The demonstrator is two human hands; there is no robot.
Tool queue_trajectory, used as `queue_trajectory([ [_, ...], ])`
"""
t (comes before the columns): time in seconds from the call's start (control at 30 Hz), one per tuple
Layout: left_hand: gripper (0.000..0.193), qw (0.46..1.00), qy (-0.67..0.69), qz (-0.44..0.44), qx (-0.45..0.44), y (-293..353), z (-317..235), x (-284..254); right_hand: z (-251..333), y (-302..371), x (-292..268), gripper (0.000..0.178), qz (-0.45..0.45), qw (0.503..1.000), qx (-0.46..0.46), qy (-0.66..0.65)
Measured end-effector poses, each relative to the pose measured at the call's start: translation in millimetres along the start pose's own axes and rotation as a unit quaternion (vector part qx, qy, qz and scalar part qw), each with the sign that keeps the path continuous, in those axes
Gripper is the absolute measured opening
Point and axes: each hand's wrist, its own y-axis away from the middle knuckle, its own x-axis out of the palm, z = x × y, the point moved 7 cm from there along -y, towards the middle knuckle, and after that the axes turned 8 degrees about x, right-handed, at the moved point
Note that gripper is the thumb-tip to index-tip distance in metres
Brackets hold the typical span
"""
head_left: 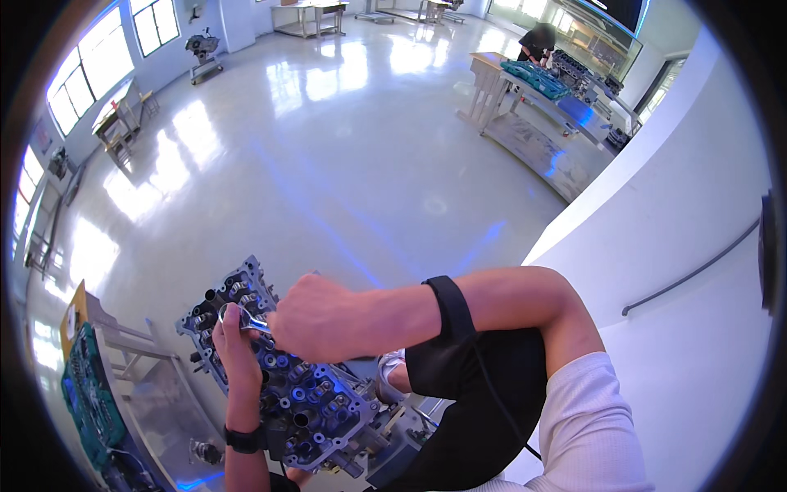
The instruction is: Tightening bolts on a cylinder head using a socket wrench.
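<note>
Below me stands an engine (307,394) with its metal cylinder heads and valve gear facing up. Over its upper part is a shiny ratchet wrench (256,324), lying roughly level. My right hand (311,318) reaches across from the right and is closed in a fist round the ratchet's handle. At the other end, my left hand (238,348) comes up from below, its fingers closed about the round ratchet head. What sits under the ratchet head is hidden by my left hand.
At the lower left, a metal workbench (156,385) holds an open green tool case (90,398). A white wall (680,271) stands close on my right. Farther off, another person (537,45) works at a bench (525,139) with a green case and engine parts.
</note>
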Motion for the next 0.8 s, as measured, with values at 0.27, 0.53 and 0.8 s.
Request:
queue_trajectory([
  [0.27, 0.045, 0.944, 0.091, 0.317, -0.022, 0.2, -9.8, 29.6, -33.3, -4.0, -14.6, 0.008, -0.355, 0.928, -0.046, 0.107],
  [0.53, 0.035, 0.990, 0.067, -0.123, 0.011, 11.8, -24.9, 21.9, -2.3, 1.7, 5.6, 0.009, -0.032, 0.999, -0.016, -0.034],
  [0.8, 0.039, 0.969, 0.090, 0.229, -0.020, 4.4, -5.9, 29.8, -28.8, -18.6, 10.0, 0.008, -0.115, 0.990, 0.021, 0.076],
])
